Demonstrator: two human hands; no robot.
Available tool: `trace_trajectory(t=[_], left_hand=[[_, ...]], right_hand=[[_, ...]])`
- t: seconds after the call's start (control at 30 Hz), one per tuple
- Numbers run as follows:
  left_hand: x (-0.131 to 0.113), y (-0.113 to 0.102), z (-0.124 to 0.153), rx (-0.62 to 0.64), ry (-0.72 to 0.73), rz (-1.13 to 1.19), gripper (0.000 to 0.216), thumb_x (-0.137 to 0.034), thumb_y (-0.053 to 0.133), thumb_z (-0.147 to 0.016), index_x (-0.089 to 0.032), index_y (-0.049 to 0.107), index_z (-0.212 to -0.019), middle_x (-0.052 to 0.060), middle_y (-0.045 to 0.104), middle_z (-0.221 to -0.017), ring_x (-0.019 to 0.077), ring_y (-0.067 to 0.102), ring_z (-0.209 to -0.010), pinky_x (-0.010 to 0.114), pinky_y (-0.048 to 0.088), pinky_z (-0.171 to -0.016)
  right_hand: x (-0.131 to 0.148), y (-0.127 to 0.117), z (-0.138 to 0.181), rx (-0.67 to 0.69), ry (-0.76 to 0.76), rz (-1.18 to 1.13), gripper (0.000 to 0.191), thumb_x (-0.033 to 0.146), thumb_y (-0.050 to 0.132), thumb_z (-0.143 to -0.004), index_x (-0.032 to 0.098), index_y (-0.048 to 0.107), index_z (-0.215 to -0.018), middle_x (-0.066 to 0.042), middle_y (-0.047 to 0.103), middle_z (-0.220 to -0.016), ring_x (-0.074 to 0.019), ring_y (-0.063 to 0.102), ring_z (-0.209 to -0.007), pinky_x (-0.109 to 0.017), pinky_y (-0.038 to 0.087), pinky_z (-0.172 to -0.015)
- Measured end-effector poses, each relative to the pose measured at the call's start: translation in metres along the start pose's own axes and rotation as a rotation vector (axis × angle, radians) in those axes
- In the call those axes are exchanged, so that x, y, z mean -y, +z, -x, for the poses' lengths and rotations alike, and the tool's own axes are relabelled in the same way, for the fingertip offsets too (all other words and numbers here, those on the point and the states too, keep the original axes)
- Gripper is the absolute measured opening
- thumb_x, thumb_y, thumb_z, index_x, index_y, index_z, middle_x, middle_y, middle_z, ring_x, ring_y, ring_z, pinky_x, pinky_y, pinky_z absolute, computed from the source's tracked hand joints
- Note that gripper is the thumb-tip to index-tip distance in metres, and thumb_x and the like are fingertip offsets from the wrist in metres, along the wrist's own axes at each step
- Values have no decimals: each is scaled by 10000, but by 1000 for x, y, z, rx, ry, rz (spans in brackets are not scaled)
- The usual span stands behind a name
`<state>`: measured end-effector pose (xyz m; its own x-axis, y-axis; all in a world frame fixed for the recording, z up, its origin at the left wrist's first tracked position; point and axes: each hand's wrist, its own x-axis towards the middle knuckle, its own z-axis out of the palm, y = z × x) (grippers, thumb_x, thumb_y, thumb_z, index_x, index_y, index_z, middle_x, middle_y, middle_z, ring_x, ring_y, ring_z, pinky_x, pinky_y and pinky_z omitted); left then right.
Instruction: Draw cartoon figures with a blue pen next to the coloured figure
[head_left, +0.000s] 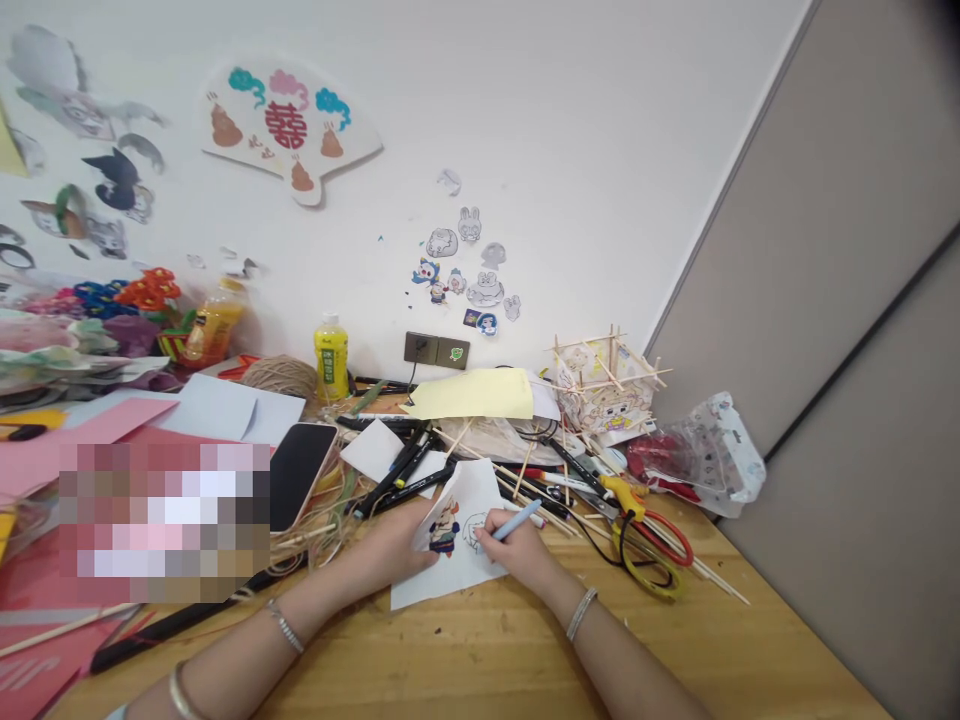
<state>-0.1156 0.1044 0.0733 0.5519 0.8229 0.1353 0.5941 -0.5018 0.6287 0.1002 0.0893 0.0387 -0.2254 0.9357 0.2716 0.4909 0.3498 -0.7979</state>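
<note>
A white sheet of paper [450,588] lies on the wooden table in front of me, its upper part lifted and curled. On it are a coloured cartoon figure [444,530] and, to the right, a line drawing [474,532]. My left hand [405,540] grips the sheet at its left edge, thumb on top; its other fingers are mostly hidden. Closed around a light blue pen [517,520], my right hand [519,550] rests on the sheet's right side. The pen's tip end is at the line drawing, partly covered by the fingers.
Behind the sheet lie several black markers [412,460], wooden sticks [517,480] and yellow paper [476,393]. Scissors [649,545] lie to the right, near a stick frame [607,385]. A phone [301,477] and twine [281,377] are left; a yellow bottle [331,358] stands behind.
</note>
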Motion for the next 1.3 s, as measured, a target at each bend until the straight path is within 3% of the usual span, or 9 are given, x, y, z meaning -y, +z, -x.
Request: trace_trajectory(t=[0.37,0.53,0.73,0.93,1.13,1.3], left_hand=[[2,1,-1,6,-14,-13,524,-213,593,-618,-222,555,-1140,55,624,-1165,261,570,-1051,310,429,-914],[6,3,-1,8,7,-21,447,-196,577,-623,-214,582,-1069,54,643,-1116,251,583,-1021,296,437,-892],[6,3,-1,3,22,-19,475,-207,578,-631,-229,559,-1105,41,640,-1129,248,580,-1026,299,440,-884],[3,1,-1,7,7,-33,440,-211,582,-627,-229,574,-1067,41,646,-1101,245,587,-1002,295,445,-871],[1,1,-1,15,-10,-25,428,-208,588,-628,-236,572,-1055,44,648,-1104,245,583,-1014,299,440,-887],[1,1,-1,9,-14,-11,423,-228,599,-623,-225,578,-1046,56,644,-1117,261,585,-1011,310,440,-890]], right_hand=[[3,0,1,-7,23,-6,248,258,532,-760,199,409,-553,53,425,-515,-109,412,-527,-217,305,-508],[0,-2,-1,-32,-22,17,266,226,505,-760,202,362,-536,58,369,-517,-108,379,-532,-221,283,-512],[2,-3,0,3,11,9,246,242,531,-765,195,411,-556,59,411,-516,-103,398,-527,-215,292,-509],[-5,-3,-2,-39,-18,48,286,207,513,-757,200,350,-523,67,344,-502,-98,349,-506,-216,265,-495],[2,-3,0,4,-3,14,244,241,532,-767,193,424,-553,56,421,-518,-101,400,-524,-212,296,-508],[-3,-4,-1,-20,-23,62,265,204,521,-747,195,370,-529,65,358,-510,-95,347,-511,-213,264,-496]])
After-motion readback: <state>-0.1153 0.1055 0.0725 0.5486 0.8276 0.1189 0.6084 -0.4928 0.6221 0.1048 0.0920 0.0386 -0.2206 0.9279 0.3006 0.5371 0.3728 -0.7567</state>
